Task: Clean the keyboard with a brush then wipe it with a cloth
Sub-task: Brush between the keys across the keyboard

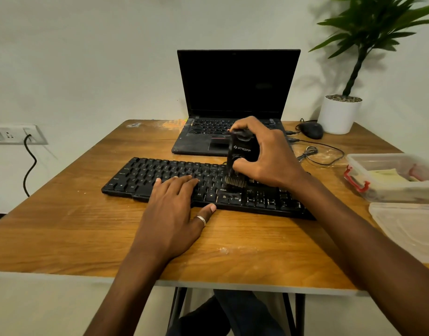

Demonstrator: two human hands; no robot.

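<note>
A pale wall backs a worn wooden surface (75, 229), and a black keyboard (145, 175) lies across its middle, nearer the front edge than the open laptop (237, 83) at the far edge. The left hand (174, 209) lies flat on the lower middle keys with its fingers straight and its thumb on the wood just beside the keyboard's front rim. It looks like a steadying press, which makes sense: the keyboard is probably light, stiff plastic that would slide on smooth wood. The right hand (269, 154) wraps its fingers and thumb round the chunky black body of a brush (240, 151), held upright with the bristles touching the keys right of centre. The body looks rigid and easy to grip. Holding it well above the bristles leaves them free to flex into the gaps. Keycaps can pop off, so light strokes seem wiser than hard ones. A mouse (311, 130) and a white plant pot (339, 115) sit at the far right corner. A clear box (390, 175) and its lid (407, 226) lie along the right edge. Whether the cloth is inside the box I cannot tell.
</note>
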